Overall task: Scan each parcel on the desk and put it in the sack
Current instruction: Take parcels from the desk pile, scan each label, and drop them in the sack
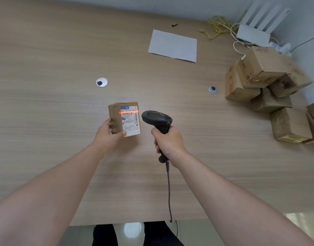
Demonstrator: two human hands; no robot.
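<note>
My left hand (108, 134) grips a small brown cardboard parcel (117, 114) by its lower left corner, above the middle of the desk (46, 103). The parcel's white shipping label faces up. A red scan line crosses the barcode near the label's top. My right hand (168, 142) is wrapped around the handle of a dark grey barcode scanner (157, 119), just right of the parcel, its head aimed at the label. The scanner's cable runs back over the desk's near edge. No sack is in view.
A pile of several brown cardboard parcels (266, 86) sits at the right edge of the desk. A white sheet of paper (173, 46) lies at the back. A white router (255, 32) with yellow and white cables stands in the back right corner. Two cable grommets (101, 82) are set in the desk.
</note>
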